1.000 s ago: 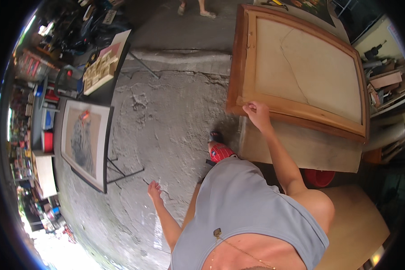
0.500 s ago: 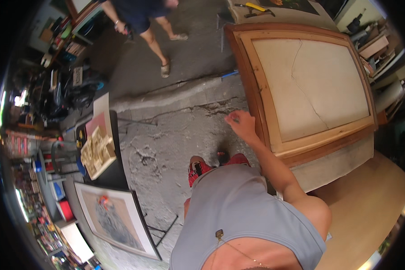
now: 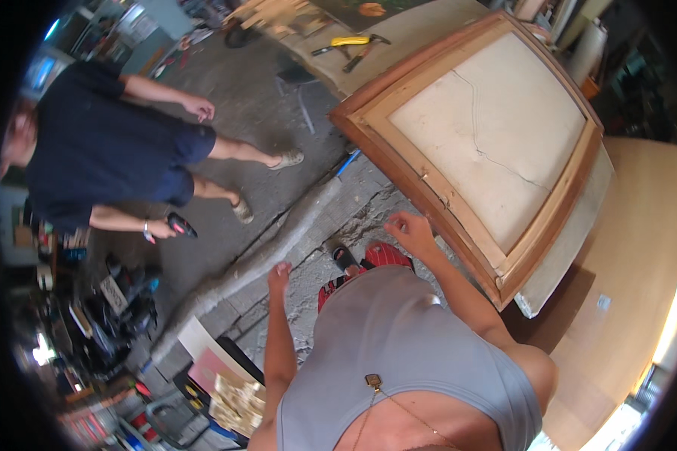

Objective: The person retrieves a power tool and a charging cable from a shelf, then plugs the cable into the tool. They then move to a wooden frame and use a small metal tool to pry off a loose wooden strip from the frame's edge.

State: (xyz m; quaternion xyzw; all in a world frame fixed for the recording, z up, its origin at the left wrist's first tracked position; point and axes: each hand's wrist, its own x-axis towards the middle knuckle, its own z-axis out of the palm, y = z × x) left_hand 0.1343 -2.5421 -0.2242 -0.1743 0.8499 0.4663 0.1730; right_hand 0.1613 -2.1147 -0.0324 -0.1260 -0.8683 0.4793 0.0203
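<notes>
My right hand is beside the near left edge of a large wooden picture frame, its fingers curled in. Whether something small is pinched there I cannot make out. The frame lies back side up on a covered table, its pale backing crossed by a thin slack cord. My left hand hangs over the concrete floor, small and smeared, so its fingers cannot be read. It touches nothing that I can see.
Another person in dark clothes stands at the left, holding a black tool. A hammer and a yellow-handled tool lie beyond the frame. A raised ledge crosses the floor. A pale carved piece rests lower left.
My view has swung left, bringing more of the other person into sight. My left hand has come into view. My right hand stays near the frame's edge, fingers still curled.
</notes>
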